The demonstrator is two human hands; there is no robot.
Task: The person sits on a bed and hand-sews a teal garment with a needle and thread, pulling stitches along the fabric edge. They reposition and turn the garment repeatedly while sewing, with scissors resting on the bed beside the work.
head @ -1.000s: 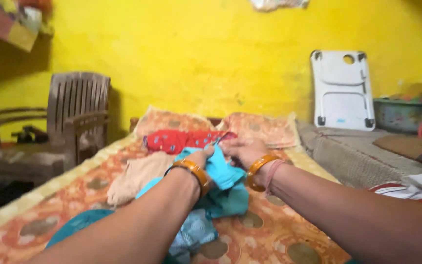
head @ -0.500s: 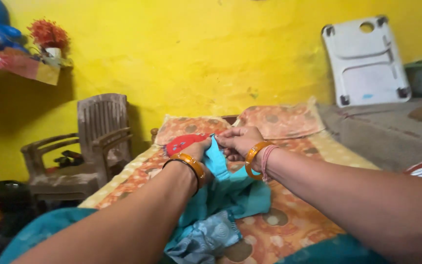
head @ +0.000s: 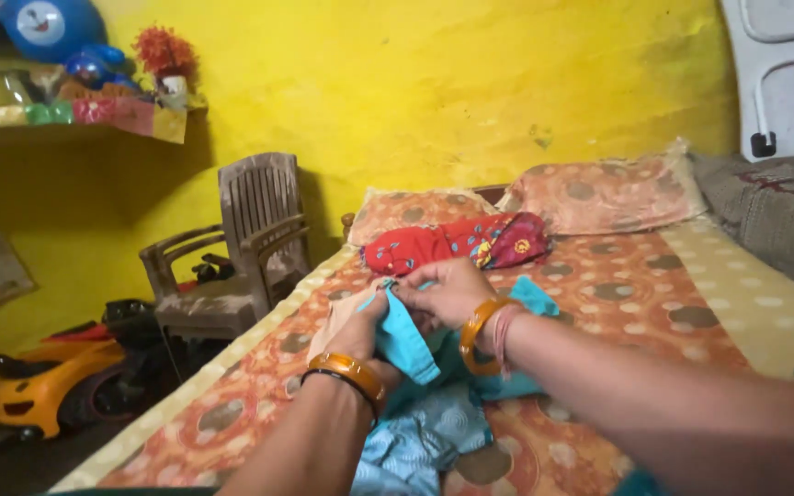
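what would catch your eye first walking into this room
The bright yellow painted wall fills the background. In the middle, the left hand and right hand, each with an orange bangle at the wrist, grip a turquoise cloth garment above the orange patterned bedsheet. A crumpled red printed cloth lies just beyond, by the pillows.

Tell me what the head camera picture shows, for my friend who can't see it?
Two bare hands, the left hand and right hand, each take a grip on a turquoise cloth above a bed with an orange patterned sheet. A red patterned cloth lies near two pillows; a plastic chair stands by the yellow wall.
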